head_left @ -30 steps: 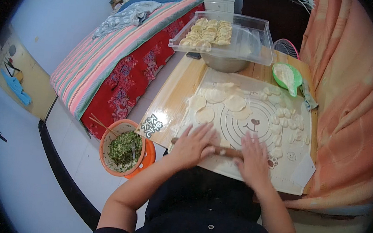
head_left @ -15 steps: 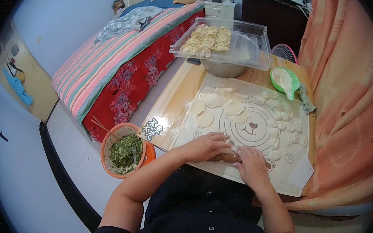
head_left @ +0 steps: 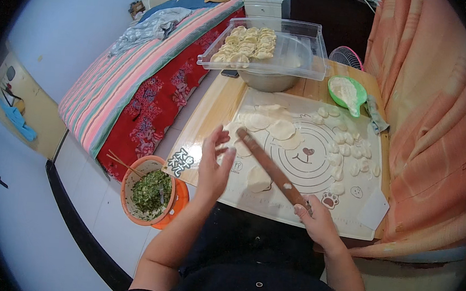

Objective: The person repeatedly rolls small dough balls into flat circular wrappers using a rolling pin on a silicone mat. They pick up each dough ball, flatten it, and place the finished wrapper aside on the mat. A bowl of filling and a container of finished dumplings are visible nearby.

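Note:
A brown wooden rolling pin [head_left: 272,169] slants up over the mat, its near end gripped in my right hand [head_left: 317,220]. Nothing is in my left hand [head_left: 215,166], which is raised at the mat's left side with fingers apart. Between the hands lies a rolled dough wrapper [head_left: 258,178] on the pale printed mat [head_left: 294,208]. Several more round wrappers [head_left: 282,129] overlap farther back; some are partly hidden by my left hand and the pin. Small dough pieces [head_left: 347,150] are scattered on the mat's right side.
A clear plastic tray [head_left: 310,69] of folded dumplings [head_left: 249,44] rests on a metal bowl [head_left: 268,82]. A green bowl of flour [head_left: 347,94] stands at back right. Left of the table sits a bowl of green filling [head_left: 152,194] with chopsticks. An orange curtain [head_left: 425,133] hangs at right.
Both hands were on the rolling pin at the mat's near edge. My left hand has let go and moved left; my right hand has lifted and turned the pin, revealing a wrapper.

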Motion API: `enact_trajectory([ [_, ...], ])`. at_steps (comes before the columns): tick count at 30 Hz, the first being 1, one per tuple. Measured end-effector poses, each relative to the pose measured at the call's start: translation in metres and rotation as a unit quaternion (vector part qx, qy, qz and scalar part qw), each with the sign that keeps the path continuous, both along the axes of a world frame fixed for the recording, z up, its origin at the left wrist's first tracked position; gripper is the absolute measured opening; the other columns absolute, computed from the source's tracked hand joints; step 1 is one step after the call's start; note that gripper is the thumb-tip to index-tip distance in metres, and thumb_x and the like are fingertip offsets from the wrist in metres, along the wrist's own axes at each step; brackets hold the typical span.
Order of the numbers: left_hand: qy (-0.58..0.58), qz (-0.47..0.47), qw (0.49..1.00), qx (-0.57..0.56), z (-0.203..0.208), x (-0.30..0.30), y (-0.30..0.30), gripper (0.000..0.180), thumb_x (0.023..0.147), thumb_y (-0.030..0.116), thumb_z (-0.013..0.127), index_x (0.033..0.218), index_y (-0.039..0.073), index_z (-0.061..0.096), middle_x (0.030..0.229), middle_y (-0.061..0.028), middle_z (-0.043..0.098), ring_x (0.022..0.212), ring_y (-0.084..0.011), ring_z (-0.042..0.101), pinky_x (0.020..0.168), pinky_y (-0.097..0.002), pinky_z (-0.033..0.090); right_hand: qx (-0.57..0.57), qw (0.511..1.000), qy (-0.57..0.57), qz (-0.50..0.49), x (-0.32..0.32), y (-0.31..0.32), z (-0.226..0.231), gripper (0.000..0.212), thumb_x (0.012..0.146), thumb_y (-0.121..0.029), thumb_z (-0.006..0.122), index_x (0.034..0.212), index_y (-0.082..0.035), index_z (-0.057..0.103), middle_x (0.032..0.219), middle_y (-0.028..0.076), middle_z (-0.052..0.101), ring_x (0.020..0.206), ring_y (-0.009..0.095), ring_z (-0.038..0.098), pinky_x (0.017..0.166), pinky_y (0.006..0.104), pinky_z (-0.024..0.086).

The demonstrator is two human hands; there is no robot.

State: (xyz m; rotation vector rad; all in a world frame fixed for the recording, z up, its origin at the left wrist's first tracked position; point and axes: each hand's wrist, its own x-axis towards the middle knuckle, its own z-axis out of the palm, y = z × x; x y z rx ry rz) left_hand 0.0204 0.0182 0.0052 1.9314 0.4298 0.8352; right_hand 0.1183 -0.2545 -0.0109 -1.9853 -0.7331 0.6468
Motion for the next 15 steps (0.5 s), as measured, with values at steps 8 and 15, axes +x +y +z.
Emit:
enact_trajectory([
  [8,-0.033,-0.264,0.883,-0.388,-0.017,0.019,-0.092,0.06,0.098,0.008,0.056,0.15,0.002,0.026,0.141,-0.0137,0.049,0.131,-0.0247,0.049,0.111,-0.0415,0.039,0.031,0.993,-0.103,-0.055,-0.027,0.026,0.006,0.043,0.096,-0.03,0.062,0.123,0.0,0.05,0.097,0.023,0.066,0.088,0.041,0.066,0.074,0.048,0.05],
  [15,-0.048,-0.224,0.89,-0.394,-0.014,0.027,-0.099,0.037,0.1,0.013,0.056,0.132,-0.001,0.044,0.121,-0.0133,0.061,0.114,-0.0228,0.06,0.101,-0.0398,0.049,-0.046,0.958,-0.269,-0.086,-0.038,0.032,0.002,0.044,0.089,-0.025,0.07,0.12,0.0,0.05,0.094,0.022,0.065,0.083,0.042,0.066,0.068,0.0522,0.051],
])
